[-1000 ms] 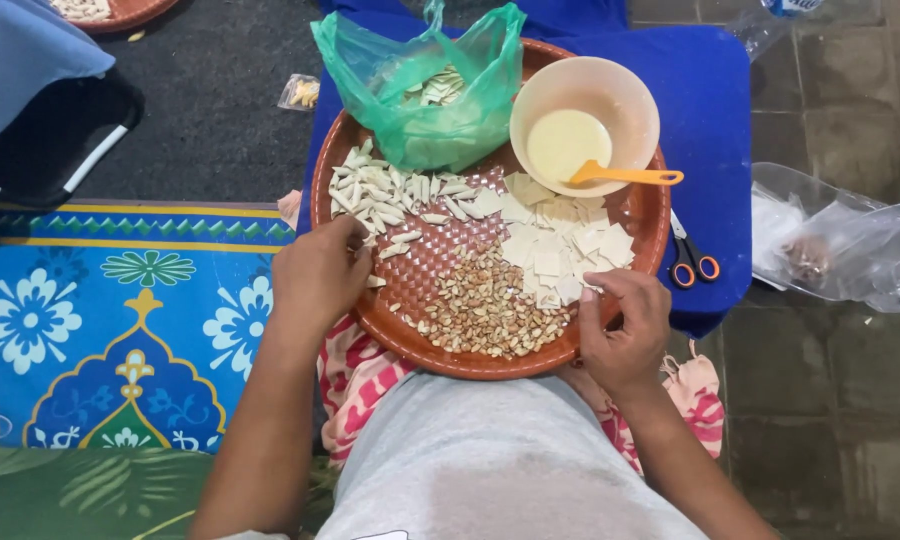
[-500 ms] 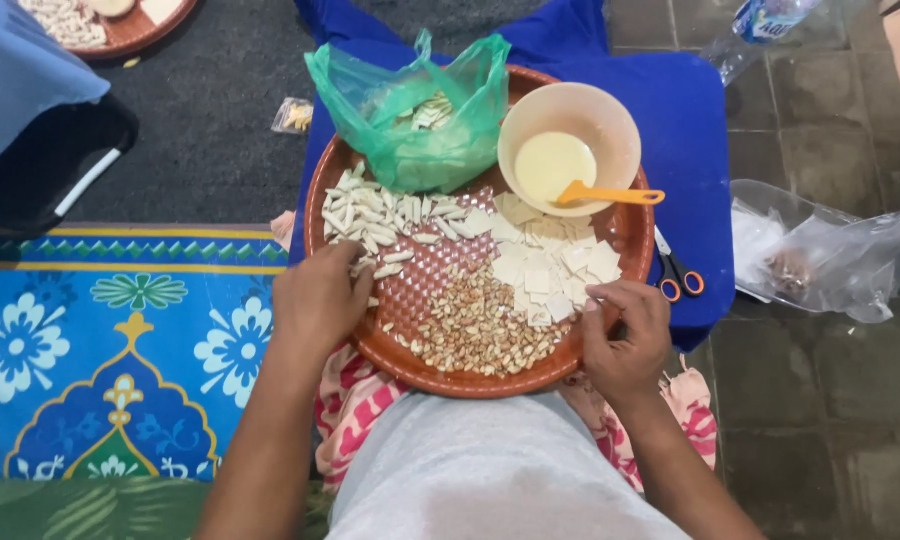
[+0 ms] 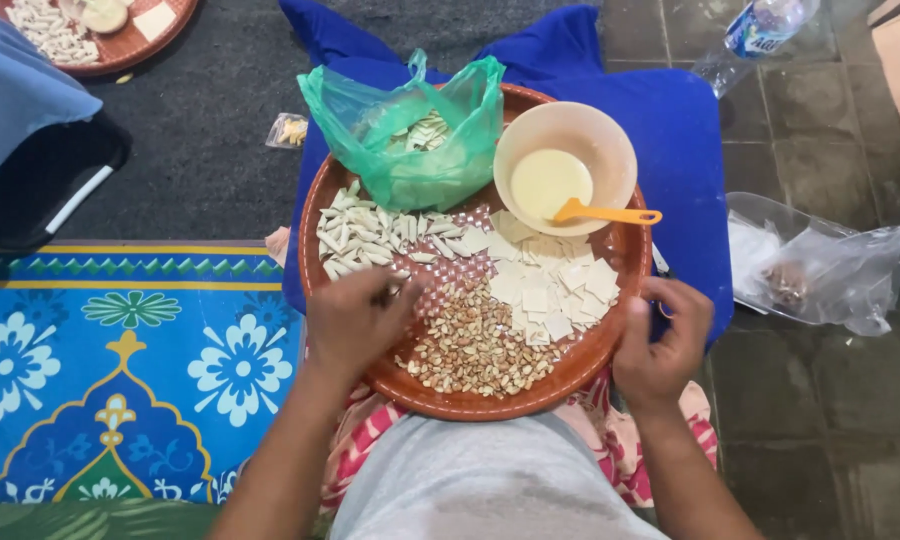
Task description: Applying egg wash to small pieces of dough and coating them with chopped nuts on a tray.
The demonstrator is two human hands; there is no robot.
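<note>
A round woven tray [image 3: 610, 345] rests on the person's lap; the left hand [image 3: 355, 322], fingers pinched together on a small piece I cannot make out, sits over its near-left edge beside the folded wrappers [image 3: 365, 238], while the right hand [image 3: 662, 342] curls loosely at the right rim. The peanuts [image 3: 475, 350] lie close to the near rim, so a tilt could likely spill them, and the bowl of pale liquid [image 3: 565, 168] could slop. Open room is scarce: a green bag [image 3: 410, 135] crowds the far side.

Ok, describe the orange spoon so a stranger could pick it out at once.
Find the round brown tray on the person's lap. At its far right sits a beige bowl of pale liquid. The orange spoon rests in it, handle pointing right over the rim, the only bright orange thing there.
</note>
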